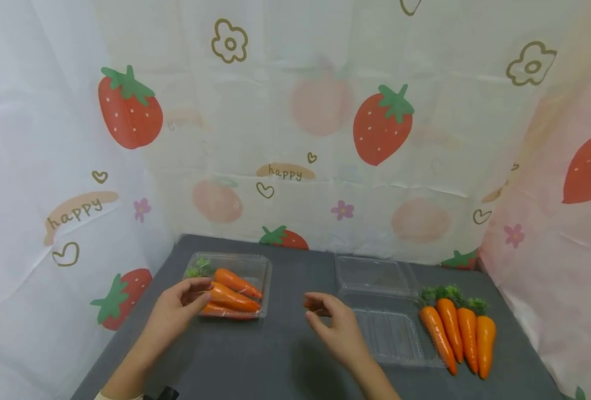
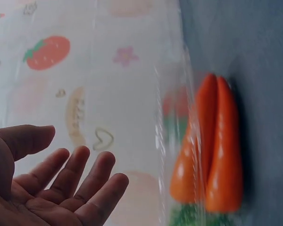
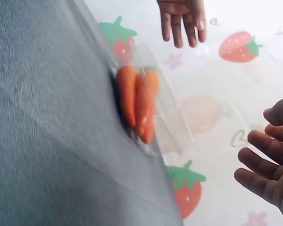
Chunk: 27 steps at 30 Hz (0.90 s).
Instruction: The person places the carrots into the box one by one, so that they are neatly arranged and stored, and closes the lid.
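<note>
My left hand (image 1: 178, 305) hovers with loose fingers at the near left of a clear plastic box (image 1: 268, 278), overlapping its corner in the head view. Inside that box lie several orange carrots (image 1: 238, 282) with green tops; in the left wrist view the carrots (image 2: 224, 155) show behind clear plastic, beyond the relaxed fingers. My right hand (image 1: 337, 328), also holding nothing, is raised over the table between this box and a second clear box (image 1: 390, 333), whose lid (image 1: 372, 275) is folded back. The right wrist view has the filled box's carrots (image 3: 137, 101) between both hands.
Several more carrots (image 1: 462, 339) lie side by side at the right, their green tops pointing away, against the second box's right edge. The dark grey table (image 1: 255, 361) ends at a white curtain (image 1: 285, 111) printed with strawberries, which also closes off both sides.
</note>
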Motion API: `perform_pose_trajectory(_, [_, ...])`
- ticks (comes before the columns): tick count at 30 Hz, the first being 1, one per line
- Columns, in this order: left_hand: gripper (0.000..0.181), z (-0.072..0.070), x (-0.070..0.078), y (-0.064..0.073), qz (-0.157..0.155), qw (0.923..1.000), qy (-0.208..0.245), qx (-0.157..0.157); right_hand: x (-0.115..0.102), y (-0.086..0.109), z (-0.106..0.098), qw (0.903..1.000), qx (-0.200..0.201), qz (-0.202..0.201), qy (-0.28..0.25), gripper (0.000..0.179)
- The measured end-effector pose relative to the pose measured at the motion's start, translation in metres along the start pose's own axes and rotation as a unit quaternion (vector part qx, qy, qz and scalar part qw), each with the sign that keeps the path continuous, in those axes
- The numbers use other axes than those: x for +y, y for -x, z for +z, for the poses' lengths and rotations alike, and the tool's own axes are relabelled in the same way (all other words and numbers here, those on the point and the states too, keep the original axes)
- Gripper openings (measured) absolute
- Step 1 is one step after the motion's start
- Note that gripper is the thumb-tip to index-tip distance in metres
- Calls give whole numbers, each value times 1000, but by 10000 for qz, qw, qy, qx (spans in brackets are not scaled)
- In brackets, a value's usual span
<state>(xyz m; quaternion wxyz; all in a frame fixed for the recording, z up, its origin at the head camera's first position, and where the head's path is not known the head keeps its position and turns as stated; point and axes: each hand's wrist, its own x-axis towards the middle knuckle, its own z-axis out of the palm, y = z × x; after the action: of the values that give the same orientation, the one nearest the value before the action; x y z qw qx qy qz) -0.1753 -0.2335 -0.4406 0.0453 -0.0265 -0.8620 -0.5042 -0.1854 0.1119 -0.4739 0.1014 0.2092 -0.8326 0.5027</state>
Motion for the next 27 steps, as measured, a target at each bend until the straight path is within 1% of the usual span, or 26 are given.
perform_pose_trajectory(4, [45,16,10,0,-42,9991,361,-231,5,6,-14,9998,183,5,111,34])
perform_pose_trajectory(7, [42,27,16,-1,-60,9979,541,-363,8,9,-24,9992,297,105,230,33])
perform_pose_trajectory(11, [38,41,23,0,101,9972,591,-436,12,13,-36,9982,428,216,358,33])
perform_pose_trajectory(12, [37,45,24,0,124,9967,645,-474,12,13,-39,9980,461,235,375,33])
perform_pose_trajectory(14, [38,54,27,-1,191,9937,903,-631,14,15,-44,9973,535,259,428,33])
perform_pose_trajectory(16, [39,63,30,-1,237,9917,1013,-749,16,17,-49,9967,603,275,464,33])
perform_pose_trajectory(19, [39,76,35,-2,358,9915,963,-802,20,19,-57,9962,671,244,491,33])
perform_pose_trajectory(21, [38,84,37,-2,435,9931,775,-760,22,21,-62,9958,706,225,542,33])
perform_pose_trajectory(24, [39,95,40,-2,556,9922,736,-844,25,23,-71,9940,789,217,729,33])
perform_pose_trajectory(27, [40,107,42,-2,692,9898,770,-980,28,25,-81,9904,855,363,1023,32])
